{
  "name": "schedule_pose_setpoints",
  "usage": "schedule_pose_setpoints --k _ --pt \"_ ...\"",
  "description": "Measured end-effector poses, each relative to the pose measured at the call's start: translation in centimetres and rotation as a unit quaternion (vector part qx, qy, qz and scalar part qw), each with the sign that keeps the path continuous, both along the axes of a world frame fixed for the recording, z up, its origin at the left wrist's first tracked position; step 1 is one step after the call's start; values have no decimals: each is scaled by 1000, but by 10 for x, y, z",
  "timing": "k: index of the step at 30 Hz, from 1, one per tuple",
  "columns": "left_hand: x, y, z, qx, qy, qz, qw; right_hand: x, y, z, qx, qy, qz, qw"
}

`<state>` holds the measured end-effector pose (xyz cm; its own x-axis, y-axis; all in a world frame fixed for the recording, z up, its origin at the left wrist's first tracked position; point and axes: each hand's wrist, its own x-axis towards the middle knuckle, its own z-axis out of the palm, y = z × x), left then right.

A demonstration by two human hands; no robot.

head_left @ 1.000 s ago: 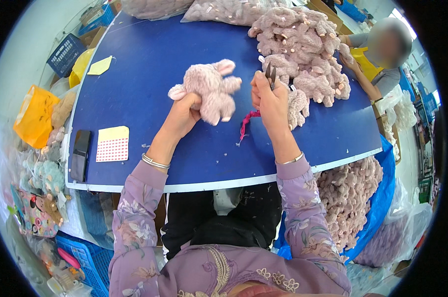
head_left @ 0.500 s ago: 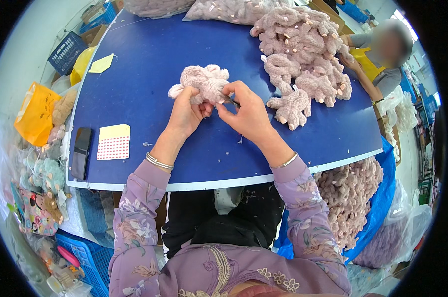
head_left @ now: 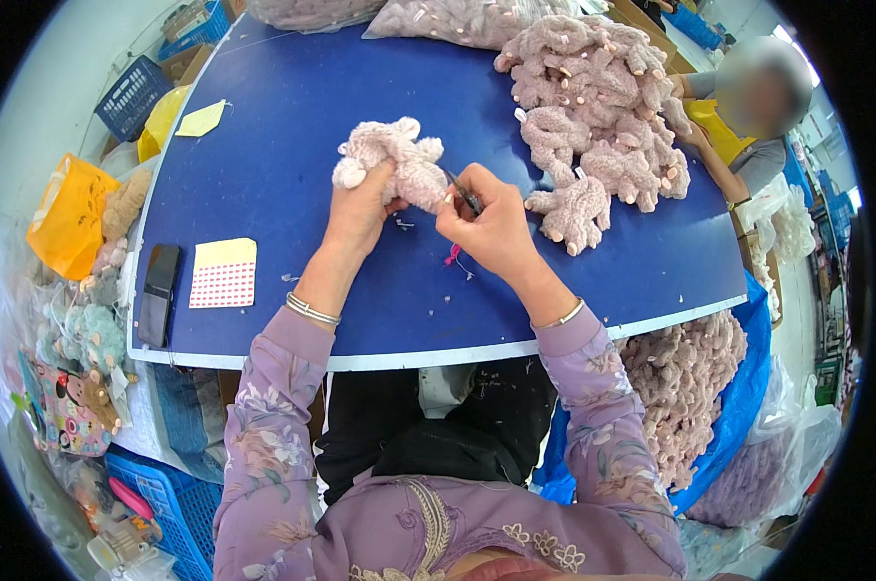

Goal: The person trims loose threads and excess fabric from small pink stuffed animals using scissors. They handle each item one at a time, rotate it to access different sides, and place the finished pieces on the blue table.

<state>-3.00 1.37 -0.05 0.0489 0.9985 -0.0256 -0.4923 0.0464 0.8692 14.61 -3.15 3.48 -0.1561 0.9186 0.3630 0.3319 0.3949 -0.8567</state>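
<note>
My left hand [head_left: 359, 208] grips a pale pink plush toy [head_left: 392, 160] above the blue table, thumb pressed across its fleece. The toy is tilted, its stubby limbs pointing several ways. Held in my right hand [head_left: 486, 218] is a small dark pointed tool [head_left: 465, 195]; its exact kind is partly hidden by the fingers. The right thumb and forefinger meet at the toy's lower right end. A bright pink bit [head_left: 453, 254] with a pale thread shows just below the right hand; whether it hangs or lies on the table I cannot tell.
A heap of matching plush toys [head_left: 593, 107] covers the table's far right, with a co-worker's hand [head_left: 692, 131] beside it. A phone [head_left: 158, 295] and a sticker sheet [head_left: 223, 274] lie at left. More plush fills a blue bag [head_left: 724, 426] below the right edge.
The toy has been turned and lifted slightly in my left hand. My right hand has shifted a little right and down, showing more of the dark tool. The bright pink bit has come into view.
</note>
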Motion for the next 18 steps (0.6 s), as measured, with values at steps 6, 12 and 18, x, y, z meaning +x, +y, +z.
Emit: schedule_pose_setpoints --k 6,12,18 --pt "-16 9 1 44 38 42 997 -1 14 -5 -58 79 66 993" --pt "26 -14 50 88 91 66 990 24 47 -36 -233 47 12 971" --pt "112 -24 107 335 335 -171 864 31 54 -51 -129 -4 -26 991"
